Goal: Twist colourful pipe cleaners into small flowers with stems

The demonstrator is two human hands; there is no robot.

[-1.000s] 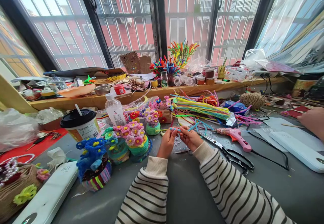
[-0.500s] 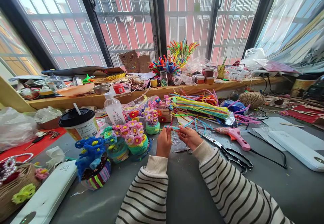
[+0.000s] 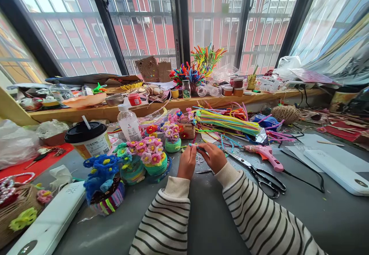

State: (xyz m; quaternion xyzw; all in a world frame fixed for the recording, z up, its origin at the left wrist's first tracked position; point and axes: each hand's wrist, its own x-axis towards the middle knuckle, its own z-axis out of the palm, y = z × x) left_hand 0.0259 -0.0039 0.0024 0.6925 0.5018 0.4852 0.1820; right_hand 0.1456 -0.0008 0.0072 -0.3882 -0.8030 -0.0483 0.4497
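Note:
My left hand (image 3: 187, 162) is closed, its fingertips pinching a short light-blue pipe cleaner (image 3: 198, 148). On the same piece, my right hand (image 3: 214, 157) is also pinched, palm down, close to the left fingertips. Most of the pipe cleaner is hidden by my fingers. Below the hands, the blade of a small pair of scissors (image 3: 204, 171) shows on the grey table. Large black-handled scissors (image 3: 266, 180) lie to the right of my right hand. Pots of pipe-cleaner flowers, pink (image 3: 150, 153) and blue (image 3: 103, 174), stand to the left.
A pink glue gun (image 3: 268, 154) with a black cord lies at the right. Behind the hands is a bundle of colourful pipe cleaners (image 3: 230, 120). A lidded cup (image 3: 90, 141) and a plastic bottle (image 3: 129, 124) stand at the left. White lamp-like devices (image 3: 336, 170) lie on both sides.
My right hand has turned from palm-up to palm-down and moved left, nearer my left hand. Less of the blue pipe cleaner shows.

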